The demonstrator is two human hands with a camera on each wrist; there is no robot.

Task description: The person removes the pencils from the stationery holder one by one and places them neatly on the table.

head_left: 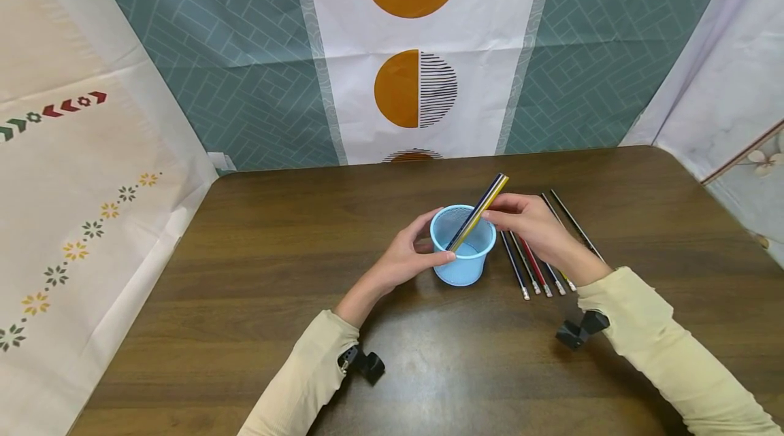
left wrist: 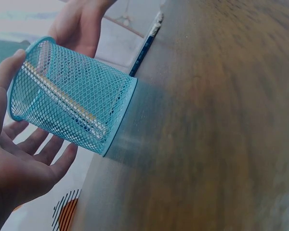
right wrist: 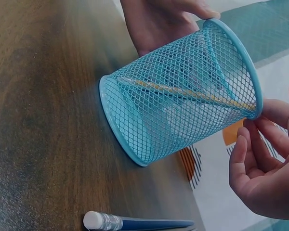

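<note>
A light blue mesh pencil cup (head_left: 461,271) stands upright on the wooden table. My left hand (head_left: 409,254) holds it from the left, thumb at the rim and fingers round the far side. A few pencils (head_left: 477,213), one yellow and one dark blue among them, lean in the cup, their upper ends past the right rim. At that rim my right hand (head_left: 531,224) pinches the pencils between thumb and curled fingers. Through the mesh in the left wrist view, their lower ends (left wrist: 94,127) show near the cup's bottom.
Several loose pencils (head_left: 530,266), dark blue, red and others, lie to the right of the cup, partly under my right hand and forearm. Their white erasers point toward me. Patterned cloths (head_left: 245,69) hang behind and beside the table (head_left: 275,273).
</note>
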